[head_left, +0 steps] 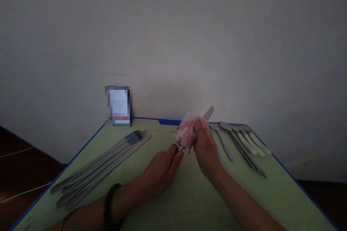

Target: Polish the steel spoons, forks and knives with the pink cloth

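A table knife (208,112) is held up over the table, its rounded blade tip showing beyond a pink and white cloth (185,130). My left hand (162,168) is closed on the knife's handle end. Wrapped around the blade, the cloth is pinched in my right hand (204,148), so the middle of the knife is hidden. To the left lie several long table knives (105,166), side by side. Right of my right hand are forks and spoons (241,148), some with white handles (248,142), and a fork (223,144) nearer the hand.
A blurred-out phone-like screen (119,105) leans against the pale wall (173,36) at the table's back left. The light green table (173,209) has a blue edge (169,122). White cables (25,192) run over the dark floor at left.
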`<action>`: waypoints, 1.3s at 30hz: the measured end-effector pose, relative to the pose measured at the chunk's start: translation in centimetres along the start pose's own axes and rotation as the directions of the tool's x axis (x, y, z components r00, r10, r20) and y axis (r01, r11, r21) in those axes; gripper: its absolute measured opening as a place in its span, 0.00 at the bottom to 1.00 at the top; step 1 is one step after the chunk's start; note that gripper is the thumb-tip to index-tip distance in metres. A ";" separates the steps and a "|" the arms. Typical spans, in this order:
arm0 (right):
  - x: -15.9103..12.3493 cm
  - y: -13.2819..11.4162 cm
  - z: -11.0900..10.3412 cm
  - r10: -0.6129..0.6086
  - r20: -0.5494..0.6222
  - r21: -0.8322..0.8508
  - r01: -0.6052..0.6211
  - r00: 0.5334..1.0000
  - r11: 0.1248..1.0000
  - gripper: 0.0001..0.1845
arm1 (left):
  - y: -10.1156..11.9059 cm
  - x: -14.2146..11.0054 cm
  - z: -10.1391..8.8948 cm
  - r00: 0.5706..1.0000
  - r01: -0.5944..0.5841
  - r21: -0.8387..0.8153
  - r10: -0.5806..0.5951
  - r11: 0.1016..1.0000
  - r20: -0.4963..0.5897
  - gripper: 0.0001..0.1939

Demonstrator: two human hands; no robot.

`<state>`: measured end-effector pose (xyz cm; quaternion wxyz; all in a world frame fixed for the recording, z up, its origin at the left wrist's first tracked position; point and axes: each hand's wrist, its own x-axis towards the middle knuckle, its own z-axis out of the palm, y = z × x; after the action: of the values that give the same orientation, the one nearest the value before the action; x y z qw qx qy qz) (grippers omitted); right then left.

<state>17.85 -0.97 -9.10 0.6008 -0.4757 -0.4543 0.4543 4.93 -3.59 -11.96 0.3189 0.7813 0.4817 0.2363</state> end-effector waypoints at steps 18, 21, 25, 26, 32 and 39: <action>-0.6 -0.7 0.0 -0.057 -0.075 -0.248 0.037 0.996 0.968 0.29 | -1.1 -0.1 0.6 1.000 0.002 0.510 0.000 0.860 -0.003 0.18; -1.0 0.1 0.4 -0.025 -0.051 -0.261 0.011 0.998 0.965 0.28 | -1.0 -0.1 0.5 1.000 0.029 0.445 -0.028 0.895 -0.009 0.18; -0.2 -0.3 -0.4 -0.036 -0.052 -0.227 0.023 0.998 0.974 0.29 | -0.4 0.0 0.3 1.000 0.011 0.227 -0.018 0.974 0.026 0.19; 0.1 -0.6 -0.7 -0.045 -0.060 -0.219 0.031 0.997 0.975 0.29 | -0.2 -0.1 0.3 0.999 0.012 0.174 -0.019 0.985 0.039 0.19; 1.9 -2.4 -2.4 -0.002 -0.095 0.016 0.004 0.996 1.000 0.30 | 0.0 -0.6 0.5 0.995 0.018 -0.074 -0.011 0.997 0.100 0.20; 1.8 -4.0 -2.3 0.155 0.078 0.455 -0.173 0.985 0.874 0.23 | -0.8 -0.5 -0.1 0.956 0.149 -0.480 -0.002 0.865 0.294 0.27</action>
<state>20.84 -0.13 -5.28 0.6465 -0.3476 -0.3036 0.6075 4.20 -3.81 -12.49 0.5837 0.6790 0.3844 0.2249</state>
